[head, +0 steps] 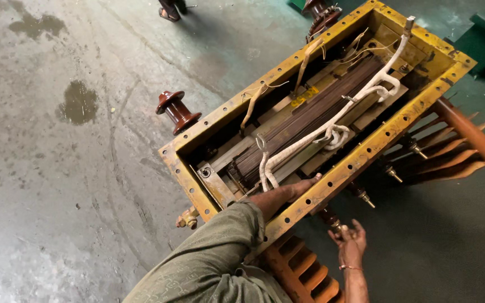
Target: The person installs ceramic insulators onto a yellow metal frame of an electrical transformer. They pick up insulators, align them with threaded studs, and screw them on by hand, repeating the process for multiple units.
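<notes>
Wet concrete floor [57, 168]. Our left hand [280, 194] lies flat inside the yellow tank [360, 160], grip open; right hand [350, 242] open at a stud [332, 220] below. Sharp flange may cut us.

A big yellow metal box [360, 160] with its top off sits tilted across the middle and upper right. White wires [332, 120] and dark metal bars [310, 120] lie inside.

Inside the yellow tank [332, 174] the dark core [310, 120] and white wrapped leads [332, 120] fill nearly all the room, leaving narrow gaps along the walls, while orange fins [450, 146] and small studs [391, 174] crowd the outer side.
</notes>
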